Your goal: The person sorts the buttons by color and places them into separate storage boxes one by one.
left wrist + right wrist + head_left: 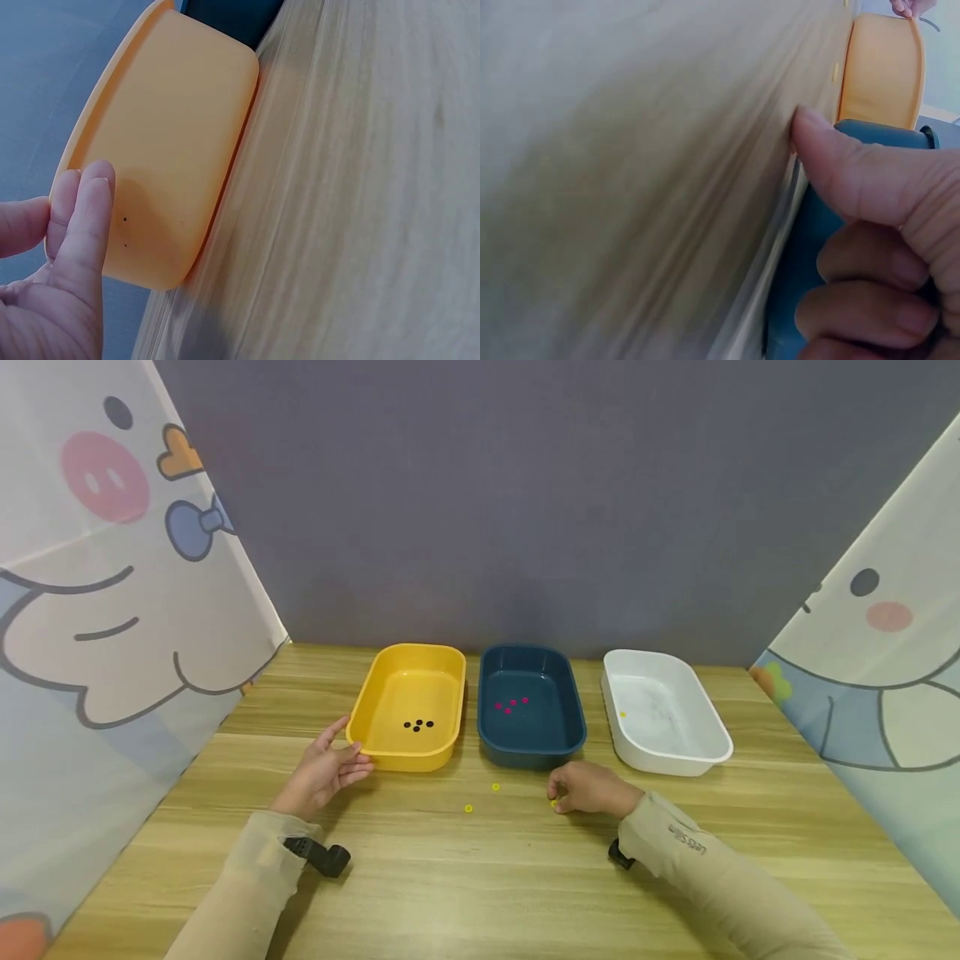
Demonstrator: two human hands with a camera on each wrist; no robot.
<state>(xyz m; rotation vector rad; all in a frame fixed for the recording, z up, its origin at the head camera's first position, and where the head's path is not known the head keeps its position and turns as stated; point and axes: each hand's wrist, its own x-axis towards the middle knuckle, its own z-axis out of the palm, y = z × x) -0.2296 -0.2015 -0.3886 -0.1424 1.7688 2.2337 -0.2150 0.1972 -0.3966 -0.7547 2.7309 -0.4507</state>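
My left hand [322,774] grips the near left corner of the yellow tray [420,762], thumb at the rim and fingers against the outer wall, also seen in the left wrist view. Several black buttons [417,729] lie inside that tray. In front of the blue tray [531,752], my right hand [592,789] is low over the table, pinching a small yellow button [554,803] between thumb and finger; the right wrist view hides the button. Two loose yellow buttons, one nearer [468,808] and one farther [496,787], lie on the wood to its left.
Several pink buttons [513,702] are in the blue tray. At the right stands a white tray [678,765] with one yellow button [622,714] in it. All three trays stand near the grey back panel [555,510] on the wooden table [450,893].
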